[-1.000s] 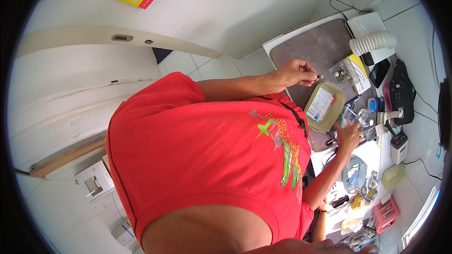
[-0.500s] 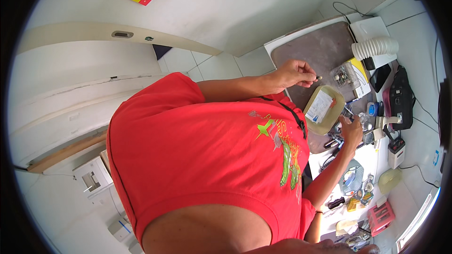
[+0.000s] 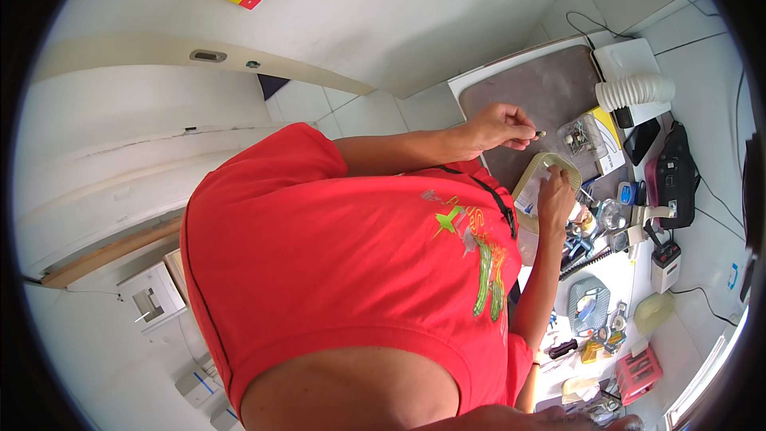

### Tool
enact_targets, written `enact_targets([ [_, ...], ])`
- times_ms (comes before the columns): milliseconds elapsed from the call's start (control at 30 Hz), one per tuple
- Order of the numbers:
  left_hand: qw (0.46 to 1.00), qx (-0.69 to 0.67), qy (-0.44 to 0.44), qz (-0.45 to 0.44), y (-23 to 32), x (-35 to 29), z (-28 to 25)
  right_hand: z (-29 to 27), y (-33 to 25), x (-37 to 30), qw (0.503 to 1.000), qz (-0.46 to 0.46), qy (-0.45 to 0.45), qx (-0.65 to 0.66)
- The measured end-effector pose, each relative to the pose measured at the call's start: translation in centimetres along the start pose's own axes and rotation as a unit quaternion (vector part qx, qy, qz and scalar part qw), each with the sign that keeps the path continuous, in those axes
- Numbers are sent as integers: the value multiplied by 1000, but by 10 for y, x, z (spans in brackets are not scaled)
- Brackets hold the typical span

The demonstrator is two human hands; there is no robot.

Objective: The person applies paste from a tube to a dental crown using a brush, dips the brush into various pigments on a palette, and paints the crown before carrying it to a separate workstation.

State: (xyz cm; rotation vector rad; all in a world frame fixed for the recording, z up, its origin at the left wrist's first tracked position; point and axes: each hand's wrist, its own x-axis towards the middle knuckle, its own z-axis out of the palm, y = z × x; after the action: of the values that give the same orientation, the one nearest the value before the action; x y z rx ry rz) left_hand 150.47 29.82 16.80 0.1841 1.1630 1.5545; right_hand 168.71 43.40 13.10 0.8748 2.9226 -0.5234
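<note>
My left hand (image 3: pixel 507 125) is held over the brown mat (image 3: pixel 531 84), its thumb and fingertips pinching a tiny brass-coloured piece (image 3: pixel 541 135). The piece is too small to name. Below that hand lies a shallow yellowish-tan tray (image 3: pixel 524 185), with a white printed slip (image 3: pixel 527 201) inside. My right hand (image 3: pixel 554 198) reaches over the tray's right side, fingers bent down into it and drawn together. Whatever they hold, if anything, is hidden. Close to the tray is a clear box (image 3: pixel 581 137) of small metal parts.
A yellow and white carton (image 3: pixel 610 144), a ribbed white hose (image 3: pixel 634 92) and a black bag (image 3: pixel 677 179) line the table's far side. Tools and a clear jar (image 3: pixel 612 214) crowd beyond my right hand. Farther along are a blue-grey basket (image 3: pixel 589 305) and a red crate (image 3: pixel 638 371).
My right hand has left the tools beside the tray and come over the tray, its fingers now inside. The left hand keeps its pinch almost unmoved.
</note>
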Motion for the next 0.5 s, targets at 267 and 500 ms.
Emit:
enact_targets([
  [267,1000,-4,-1,-7,6,-7,-11,-79,-18,-29,988,90,128,11],
  [500,1000,4,-24,-19,15,-10,-9,-84,-7,-63,922,293,225,115],
])
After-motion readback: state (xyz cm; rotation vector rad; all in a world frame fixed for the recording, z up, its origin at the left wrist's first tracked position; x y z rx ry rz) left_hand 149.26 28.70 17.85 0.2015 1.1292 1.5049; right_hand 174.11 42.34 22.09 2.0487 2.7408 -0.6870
